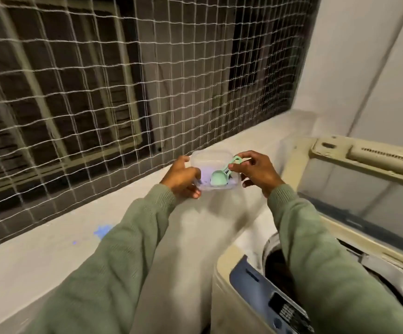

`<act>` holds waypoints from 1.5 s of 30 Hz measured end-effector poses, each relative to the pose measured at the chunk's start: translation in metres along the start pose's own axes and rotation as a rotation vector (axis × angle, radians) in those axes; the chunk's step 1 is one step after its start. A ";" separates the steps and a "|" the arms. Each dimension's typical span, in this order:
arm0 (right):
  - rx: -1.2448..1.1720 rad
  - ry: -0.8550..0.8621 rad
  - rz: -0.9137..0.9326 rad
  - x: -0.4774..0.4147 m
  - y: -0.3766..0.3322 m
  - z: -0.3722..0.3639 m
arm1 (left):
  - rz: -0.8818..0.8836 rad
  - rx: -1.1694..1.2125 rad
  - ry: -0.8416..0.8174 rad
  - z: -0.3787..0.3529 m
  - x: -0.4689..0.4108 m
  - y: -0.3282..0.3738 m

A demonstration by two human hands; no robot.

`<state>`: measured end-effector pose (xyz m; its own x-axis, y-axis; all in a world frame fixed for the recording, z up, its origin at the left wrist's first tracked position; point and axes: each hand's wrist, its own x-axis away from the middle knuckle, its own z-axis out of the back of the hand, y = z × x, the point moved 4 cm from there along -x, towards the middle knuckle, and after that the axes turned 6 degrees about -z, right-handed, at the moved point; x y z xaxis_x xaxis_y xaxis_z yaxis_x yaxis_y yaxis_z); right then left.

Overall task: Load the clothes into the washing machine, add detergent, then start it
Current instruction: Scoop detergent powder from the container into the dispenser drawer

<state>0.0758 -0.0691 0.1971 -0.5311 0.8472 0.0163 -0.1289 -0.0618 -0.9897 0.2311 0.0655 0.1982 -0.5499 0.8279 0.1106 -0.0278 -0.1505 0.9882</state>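
Note:
A clear plastic detergent tub (210, 157) sits on the white ledge (51, 249) below the netted window. My left hand (182, 178) grips the tub's left side. A mint-green scoop (219, 177) rests inside the tub, bowl down, and my right hand (258, 171) pinches its handle at the tub's right rim. The top-loading washing machine (239, 276) stands at lower right with its lid (364, 189) raised; its dark drum (277, 268) is partly hidden behind my right sleeve. No clothes can be made out in the drum.
White netting (99, 92) covers the window grille behind the ledge. Blue powder spots (101, 231) lie on the ledge to the left. The machine's blue control panel (267, 295) faces me at the bottom. A white wall rises at the right.

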 end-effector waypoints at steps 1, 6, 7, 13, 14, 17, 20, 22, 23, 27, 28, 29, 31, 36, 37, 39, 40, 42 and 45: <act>0.033 0.041 0.014 0.003 0.004 0.015 | 0.010 -0.006 -0.047 -0.014 -0.004 -0.006; 0.104 0.214 -0.001 0.023 0.036 0.097 | 0.033 -0.116 -0.260 -0.097 -0.013 -0.027; 0.112 0.232 -0.028 0.025 0.043 0.114 | 0.051 -0.110 -0.293 -0.115 -0.015 -0.033; 0.160 0.244 -0.174 0.034 0.084 0.185 | 0.182 -0.037 -0.361 -0.200 -0.038 -0.073; 0.157 0.250 -0.188 0.035 0.090 0.192 | 0.228 0.000 -0.365 -0.213 -0.041 -0.080; 0.078 0.290 -0.229 0.036 0.112 0.220 | 0.293 0.014 -0.430 -0.252 -0.047 -0.099; 0.030 0.343 -0.237 0.039 0.136 0.245 | 0.346 0.017 -0.492 -0.283 -0.051 -0.117; 0.020 0.382 -0.248 0.041 0.152 0.260 | 0.350 0.028 -0.500 -0.300 -0.052 -0.124; 0.015 0.400 -0.259 0.043 0.160 0.266 | 0.351 0.033 -0.505 -0.308 -0.053 -0.128; 0.038 0.470 -0.286 0.050 0.190 0.280 | 0.396 0.027 -0.546 -0.333 -0.059 -0.147; 0.044 0.485 -0.284 0.052 0.196 0.282 | 0.411 0.025 -0.566 -0.337 -0.061 -0.152; 0.057 0.495 -0.280 0.054 0.201 0.283 | 0.423 0.022 -0.588 -0.341 -0.063 -0.155; 0.058 0.516 -0.282 0.056 0.212 0.284 | 0.433 0.018 -0.635 -0.350 -0.065 -0.160; 0.124 0.532 -0.317 0.056 0.228 0.279 | 0.446 0.045 -0.742 -0.364 -0.067 -0.170; 0.162 0.508 -0.333 0.056 0.227 0.278 | 0.459 0.046 -0.762 -0.365 -0.069 -0.172; 0.243 0.414 -0.366 0.054 0.224 0.279 | 0.479 0.062 -0.785 -0.367 -0.075 -0.177; 0.295 0.362 -0.382 0.053 0.221 0.281 | 0.479 0.066 -0.798 -0.368 -0.079 -0.179; 0.386 0.349 -0.401 0.050 0.215 0.289 | 0.468 0.046 -0.811 -0.369 -0.087 -0.180; 0.403 0.501 -0.408 0.050 0.212 0.298 | 0.481 0.007 -0.839 -0.371 -0.094 -0.185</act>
<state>-0.2276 -0.1972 0.0304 0.0550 0.9766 0.2079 -0.5805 0.2007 -0.7891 -0.0215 -0.1846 -0.0338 0.2736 0.7956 0.5405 0.0506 -0.5730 0.8180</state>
